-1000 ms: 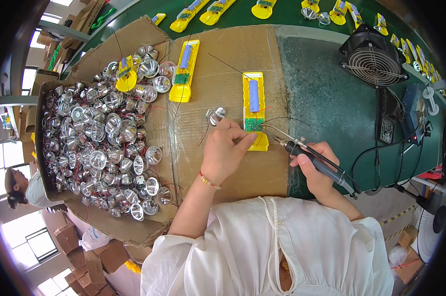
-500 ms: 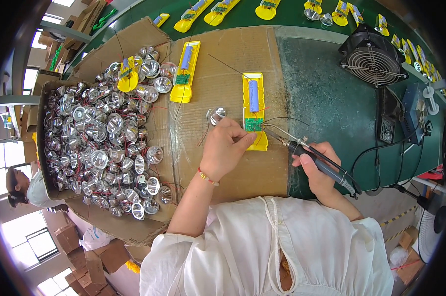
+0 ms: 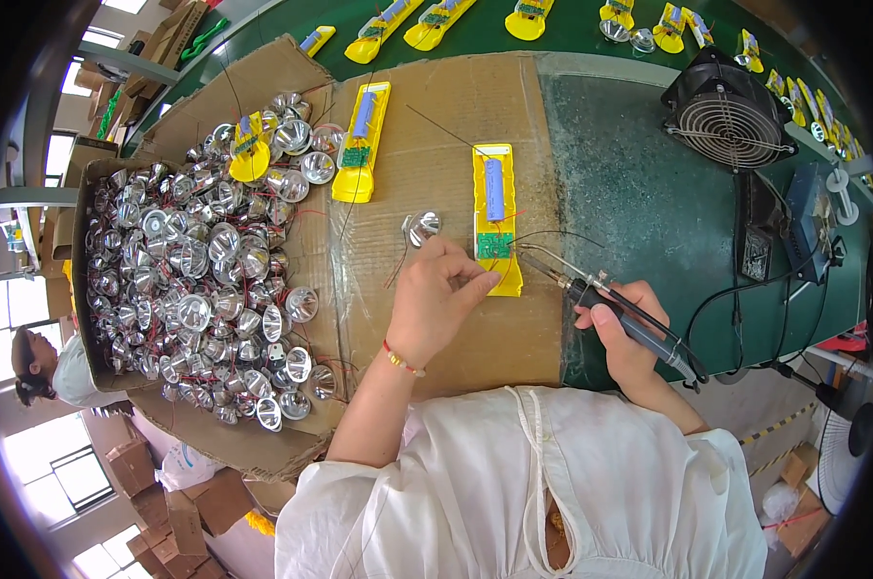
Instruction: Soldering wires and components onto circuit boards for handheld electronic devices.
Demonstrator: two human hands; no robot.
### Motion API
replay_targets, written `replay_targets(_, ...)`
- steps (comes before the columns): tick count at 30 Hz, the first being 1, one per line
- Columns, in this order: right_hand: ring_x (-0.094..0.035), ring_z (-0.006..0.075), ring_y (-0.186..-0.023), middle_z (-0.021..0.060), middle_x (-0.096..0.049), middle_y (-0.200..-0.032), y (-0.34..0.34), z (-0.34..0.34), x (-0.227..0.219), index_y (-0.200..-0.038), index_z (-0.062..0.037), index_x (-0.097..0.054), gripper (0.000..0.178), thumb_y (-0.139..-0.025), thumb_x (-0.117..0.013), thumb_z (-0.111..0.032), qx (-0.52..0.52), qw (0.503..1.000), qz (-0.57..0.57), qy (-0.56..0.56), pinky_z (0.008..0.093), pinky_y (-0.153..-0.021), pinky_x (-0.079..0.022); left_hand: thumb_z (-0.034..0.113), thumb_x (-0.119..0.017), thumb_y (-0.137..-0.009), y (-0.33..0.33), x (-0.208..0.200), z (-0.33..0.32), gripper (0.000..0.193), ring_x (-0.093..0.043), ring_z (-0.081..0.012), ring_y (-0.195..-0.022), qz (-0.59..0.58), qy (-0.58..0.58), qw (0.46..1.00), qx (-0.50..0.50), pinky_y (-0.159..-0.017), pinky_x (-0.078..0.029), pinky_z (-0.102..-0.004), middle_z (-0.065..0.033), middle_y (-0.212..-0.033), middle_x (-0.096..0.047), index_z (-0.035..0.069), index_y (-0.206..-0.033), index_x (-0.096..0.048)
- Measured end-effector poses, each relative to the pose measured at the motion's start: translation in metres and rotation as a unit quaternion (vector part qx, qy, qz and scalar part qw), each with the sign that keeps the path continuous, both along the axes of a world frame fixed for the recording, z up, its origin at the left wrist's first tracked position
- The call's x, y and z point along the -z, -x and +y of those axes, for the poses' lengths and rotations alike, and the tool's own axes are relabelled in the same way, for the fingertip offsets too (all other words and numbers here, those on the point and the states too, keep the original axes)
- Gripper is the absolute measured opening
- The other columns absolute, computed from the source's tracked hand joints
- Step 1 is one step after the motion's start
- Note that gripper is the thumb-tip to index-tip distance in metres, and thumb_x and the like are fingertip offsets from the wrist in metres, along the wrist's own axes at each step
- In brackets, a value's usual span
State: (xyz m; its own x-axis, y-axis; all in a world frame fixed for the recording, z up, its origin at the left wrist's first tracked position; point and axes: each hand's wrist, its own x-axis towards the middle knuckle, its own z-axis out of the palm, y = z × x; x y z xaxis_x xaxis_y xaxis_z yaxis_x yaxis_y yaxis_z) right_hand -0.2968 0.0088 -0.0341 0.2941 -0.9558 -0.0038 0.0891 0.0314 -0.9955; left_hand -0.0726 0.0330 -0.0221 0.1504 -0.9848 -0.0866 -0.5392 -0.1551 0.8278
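A yellow flashlight housing (image 3: 514,280) lies on the cardboard before me, with a blue cylindrical battery (image 3: 494,190) and a green circuit board (image 3: 495,245) in it. My right hand (image 3: 625,328) grips a soldering iron (image 3: 605,307), its tip and thin metal feed tube reaching the board's right edge. At the board's lower left, my left hand (image 3: 436,301) is closed in a pinch over the housing; whatever is between thumb and fingertip is too small to name. A shiny reflector (image 3: 423,228) with wires lies just beyond its knuckles.
To the left, a cardboard box (image 3: 118,378) is heaped with reflectors. Another yellow housing (image 3: 353,183) lies beside it, and one (image 3: 250,159) rests on the heap. A black fan (image 3: 731,121) and blue soldering station (image 3: 811,217) stand at right. More housings line the far edge.
My left hand's fingertips have drawn slightly back and left from the board. The soldering iron stays at the board with almost no movement.
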Motion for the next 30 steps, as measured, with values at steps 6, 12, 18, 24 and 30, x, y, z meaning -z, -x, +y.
replay_targets(6,-0.060,0.0154,-0.066,0.0152,-0.062,-0.077,-0.001,0.002,-0.001,-0.087,0.0011,-0.047,0.015,-0.083,-0.058,-0.009,-0.013,1.000,-0.004,0.002,0.0296,-0.065,-0.050,0.013,-0.068,-0.075,0.006,0.006,0.005,0.014,-0.051,-0.0162,-0.057,0.009,0.047,0.994,-0.100,-0.052,-0.041,-0.0272,-0.0063,-0.073,-0.055,0.000,-0.075,-0.065)
replay_targets(12,-0.061,0.0142,-0.067,0.0137,-0.062,-0.078,-0.011,-0.003,0.007,-0.087,0.0020,-0.049,0.012,-0.082,-0.057,-0.004,-0.025,1.000,-0.009,-0.011,0.0272,-0.063,-0.050,0.013,-0.065,-0.076,0.001,0.004,-0.004,0.014,-0.052,-0.0174,-0.059,0.001,0.003,0.998,-0.055,-0.055,-0.042,-0.0289,-0.0072,-0.072,-0.055,0.000,-0.073,-0.065)
replay_targets(18,-0.061,0.0167,-0.065,0.0158,-0.061,-0.077,-0.018,-0.008,0.004,-0.085,0.0019,-0.048,0.011,-0.082,-0.057,-0.005,-0.017,0.999,-0.016,-0.032,0.0291,-0.062,-0.051,0.011,-0.064,-0.077,0.001,0.004,-0.007,0.012,-0.049,-0.0103,-0.058,0.004,-0.026,0.998,-0.065,-0.053,-0.038,-0.0245,-0.0034,-0.068,-0.052,0.000,-0.071,-0.064)
replay_targets(24,-0.061,0.0173,-0.065,0.0153,-0.062,-0.075,-0.017,-0.011,0.004,-0.084,0.0013,-0.048,0.013,-0.082,-0.058,-0.007,-0.029,0.998,-0.005,-0.058,0.0292,-0.062,-0.050,0.010,-0.065,-0.076,0.002,0.007,-0.007,0.012,-0.048,-0.0104,-0.058,0.007,-0.010,0.998,-0.059,-0.053,-0.038,-0.0247,-0.0032,-0.068,-0.052,-0.001,-0.069,-0.064)
replay_targets(30,-0.061,0.0141,-0.070,0.0133,-0.063,-0.080,-0.015,-0.002,0.003,-0.087,0.0013,-0.049,0.012,-0.084,-0.058,-0.006,-0.005,0.999,-0.047,-0.023,0.0268,-0.065,-0.050,0.011,-0.064,-0.076,0.000,0.007,-0.008,0.014,-0.048,-0.0115,-0.059,0.017,-0.004,0.998,-0.063,-0.054,-0.038,-0.0257,-0.0039,-0.066,-0.051,-0.001,-0.068,-0.063)
